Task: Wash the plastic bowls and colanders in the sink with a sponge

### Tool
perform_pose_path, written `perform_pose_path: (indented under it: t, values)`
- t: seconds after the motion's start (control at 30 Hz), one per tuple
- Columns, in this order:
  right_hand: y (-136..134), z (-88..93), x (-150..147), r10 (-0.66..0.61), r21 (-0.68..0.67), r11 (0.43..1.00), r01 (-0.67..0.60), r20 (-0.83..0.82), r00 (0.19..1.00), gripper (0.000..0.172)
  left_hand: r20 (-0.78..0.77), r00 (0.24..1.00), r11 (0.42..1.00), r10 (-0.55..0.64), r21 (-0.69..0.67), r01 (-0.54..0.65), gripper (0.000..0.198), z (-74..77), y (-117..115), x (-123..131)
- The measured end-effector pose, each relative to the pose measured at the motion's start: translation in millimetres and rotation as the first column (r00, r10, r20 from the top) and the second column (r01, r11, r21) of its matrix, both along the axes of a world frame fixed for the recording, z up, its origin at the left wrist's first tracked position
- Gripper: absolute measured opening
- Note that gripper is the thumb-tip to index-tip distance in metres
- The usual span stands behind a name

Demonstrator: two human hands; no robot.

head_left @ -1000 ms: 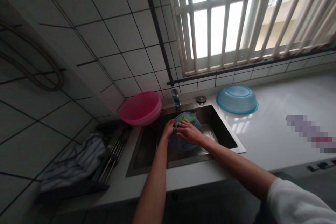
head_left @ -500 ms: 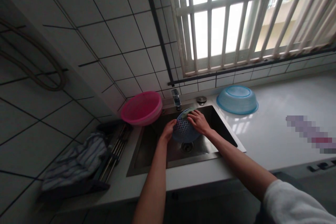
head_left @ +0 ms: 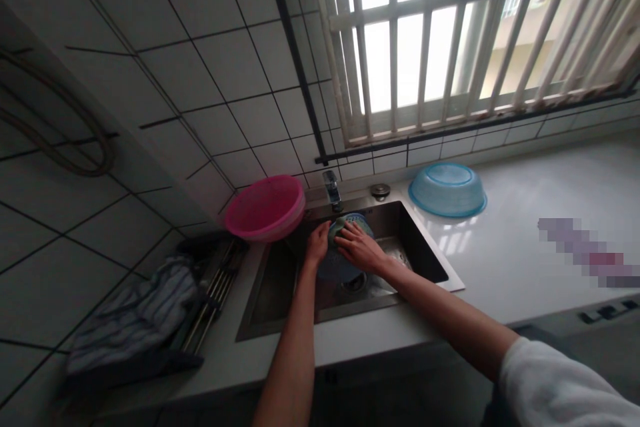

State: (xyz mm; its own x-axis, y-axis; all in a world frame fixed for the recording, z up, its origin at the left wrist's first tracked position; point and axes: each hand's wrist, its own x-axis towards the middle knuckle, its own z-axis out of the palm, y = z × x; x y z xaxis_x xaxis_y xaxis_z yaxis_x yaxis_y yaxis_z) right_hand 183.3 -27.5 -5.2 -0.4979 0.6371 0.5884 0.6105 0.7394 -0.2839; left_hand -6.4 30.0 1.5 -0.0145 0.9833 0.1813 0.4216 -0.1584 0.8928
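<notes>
A blue plastic colander [head_left: 334,269] is held tilted inside the steel sink [head_left: 425,250]. My left hand [head_left: 317,244] grips its left rim, thumb uppermost. My right hand [head_left: 359,247] lies over the colander, fingers pressed on a green cloth [head_left: 337,232] against the holed surface. Part of the colander is hidden behind this hand. Below it the sink drain [head_left: 355,282] shows in part.
The faucet [head_left: 331,188] stands behind the sink. A pink basin [head_left: 265,208] rests at the sink's back left corner. On the right counter an upside-down blue basin [head_left: 447,190] lies beside a drain strainer [head_left: 380,191]. A striped cloth [head_left: 137,320] hangs over a rack at left.
My right hand and the green cloth have moved left across the colander, close to my left hand. The colander has shifted slightly left and its tilt has changed. The camera view has turned slightly.
</notes>
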Motion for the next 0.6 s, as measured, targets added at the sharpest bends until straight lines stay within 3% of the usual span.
perform_pose_path:
  t: [0.1,0.2,0.33,0.4,0.5,0.6]
  values:
    - [-4.3,1.5,-7.3,0.076,0.012,0.997,-0.076,0.008,0.997,0.027,-0.042,0.999,0.975,-0.023,-0.223,0.013,0.077,2.8,-0.6,-2.8]
    - [3.1,-1.3,0.9,0.088,-0.034,0.995,-0.09,-0.048,0.995,0.031,0.023,1.0,0.954,-0.004,-0.299,0.011,0.083,4.5,-1.4,-4.9]
    - [19.8,-5.7,24.2,-0.137,-0.182,0.978,0.104,-0.178,0.974,0.04,0.135,0.989,0.948,0.063,-0.319,-0.017,0.077,0.4,-2.2,-4.2]
    - [21.0,-4.5,29.3,-0.188,-0.2,0.968,0.149,-0.194,0.963,0.041,0.211,0.974,0.947,0.086,-0.322,-0.014,0.075,-2.8,-2.3,-3.4]
    - [7.9,1.4,19.2,-0.102,-0.103,0.991,0.087,-0.145,0.984,0.039,0.308,0.946,0.947,0.096,-0.321,0.008,0.074,-5.8,-2.7,-2.8]
    - [-11.5,7.1,-4.4,0.068,0.008,0.998,-0.068,-0.009,0.998,0.03,0.379,0.919,0.945,0.106,-0.326,0.025,0.073,-6.7,-3.6,-2.9]
